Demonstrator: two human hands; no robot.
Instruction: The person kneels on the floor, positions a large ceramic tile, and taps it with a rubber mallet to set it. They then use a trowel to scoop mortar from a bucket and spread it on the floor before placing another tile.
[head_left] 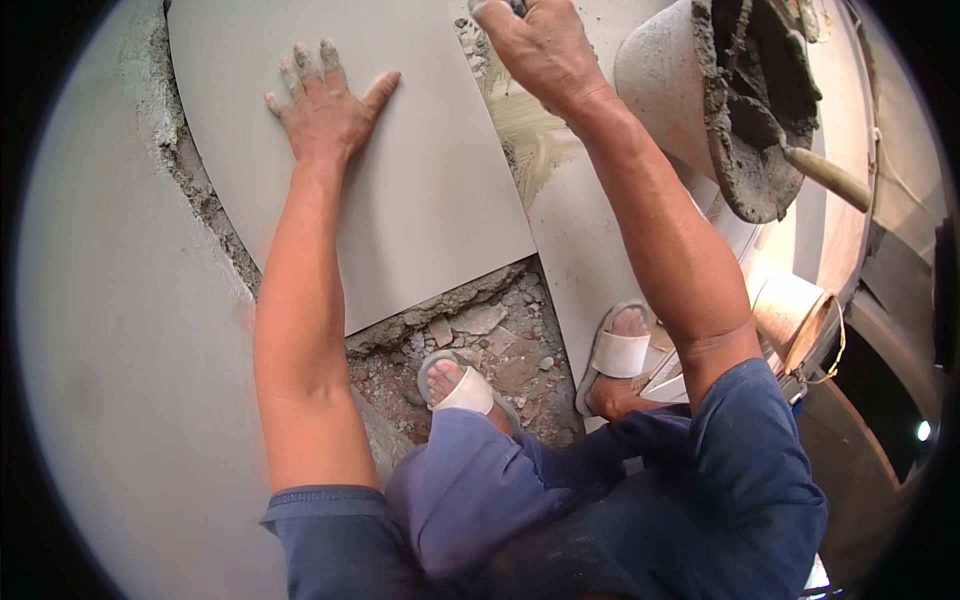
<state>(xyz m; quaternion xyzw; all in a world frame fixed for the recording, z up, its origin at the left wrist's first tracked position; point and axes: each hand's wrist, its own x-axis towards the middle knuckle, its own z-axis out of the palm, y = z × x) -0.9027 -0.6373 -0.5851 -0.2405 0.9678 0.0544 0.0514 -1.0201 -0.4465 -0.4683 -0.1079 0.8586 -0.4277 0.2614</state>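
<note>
My left hand (328,115) lies flat on a large pale grey floor tile (430,200), fingers spread and smeared with mortar. Beyond the tile's right edge, at the top of the view, my right hand (548,50) is closed round a dark handle (518,7); the rest of that tool is out of the picture. Under the tile's near edge shows a rough layer of mortar (430,318). Right of the tile runs a strip of other tiles (560,215), smeared with wet cement near my right hand.
Broken rubble (525,360) fills a gap where my left foot stands; my right foot rests on tile. A tipped mortar-caked bucket (660,85) at the upper right holds a trowel with a wooden handle (828,178). Below it lies a smaller pale bucket (785,300). A wall (120,330) borders the left.
</note>
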